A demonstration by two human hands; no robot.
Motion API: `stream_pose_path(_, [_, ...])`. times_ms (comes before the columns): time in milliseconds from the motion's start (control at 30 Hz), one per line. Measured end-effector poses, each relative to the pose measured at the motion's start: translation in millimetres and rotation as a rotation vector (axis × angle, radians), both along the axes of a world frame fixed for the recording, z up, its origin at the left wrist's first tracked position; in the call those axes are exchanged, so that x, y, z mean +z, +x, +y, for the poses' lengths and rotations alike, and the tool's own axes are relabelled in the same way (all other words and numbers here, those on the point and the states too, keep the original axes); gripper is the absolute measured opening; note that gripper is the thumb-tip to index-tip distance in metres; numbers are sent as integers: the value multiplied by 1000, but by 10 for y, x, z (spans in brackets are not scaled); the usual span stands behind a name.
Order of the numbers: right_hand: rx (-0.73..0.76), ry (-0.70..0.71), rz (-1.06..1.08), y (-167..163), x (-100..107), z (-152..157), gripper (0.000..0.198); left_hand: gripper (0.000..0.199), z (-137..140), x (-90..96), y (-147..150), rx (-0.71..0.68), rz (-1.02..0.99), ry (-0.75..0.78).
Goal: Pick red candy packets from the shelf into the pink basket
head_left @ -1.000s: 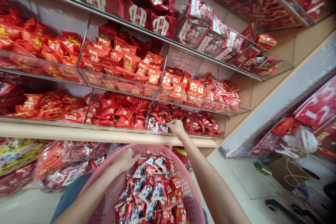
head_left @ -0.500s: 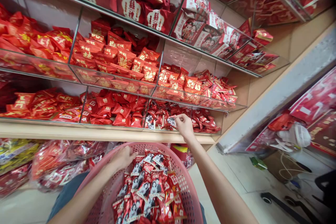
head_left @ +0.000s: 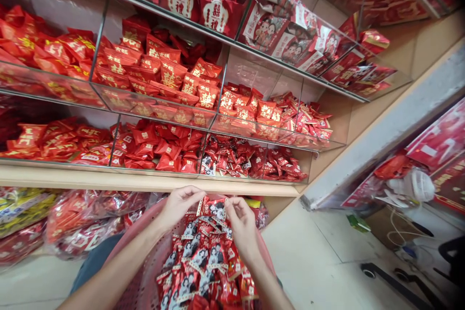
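Between my two hands a small red candy packet [head_left: 213,207] with a black-and-white picture is stretched out flat. My left hand [head_left: 184,205] pinches its left end, and my right hand [head_left: 240,218] grips the right end. Just below lies a heap of similar candy packets [head_left: 203,256] in a pink perforated basket [head_left: 136,256], which rests on my lap. Beyond my hands, the low shelf compartment [head_left: 227,157] holds more of these small packets, some with the same black-and-white pictures.
Clear-fronted shelves [head_left: 156,106] full of red packets rise ahead. Under the wooden shelf edge [head_left: 109,179] lie plastic bags of packets [head_left: 94,218]. On the right are a pale wall edge [head_left: 363,140], floor tiles [head_left: 308,247] and a black chair base [head_left: 392,286].
My right hand has come back from the low compartment to above the basket with a packet. My left hand has left the basket rim and now holds the packet's other end.
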State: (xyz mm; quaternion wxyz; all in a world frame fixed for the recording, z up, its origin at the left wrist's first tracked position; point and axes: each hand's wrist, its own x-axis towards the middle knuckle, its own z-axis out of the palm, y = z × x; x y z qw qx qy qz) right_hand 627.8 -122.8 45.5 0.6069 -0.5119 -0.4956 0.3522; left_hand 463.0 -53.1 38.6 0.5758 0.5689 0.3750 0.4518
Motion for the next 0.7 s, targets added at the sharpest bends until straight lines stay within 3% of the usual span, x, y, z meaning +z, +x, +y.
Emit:
stream_pose_path(267, [-45, -37, -13, -3, -199, -62, 23, 33, -26, -55, 32, 36, 106, 157])
stream_pose_path(533, [-87, -59, 1, -50, -297, -126, 24, 33, -60, -61, 70, 92, 106, 182])
stream_pose_path(700, [34, -106, 65, -3, -251, -165, 23, 32, -46, 12, 19, -30, 88, 195])
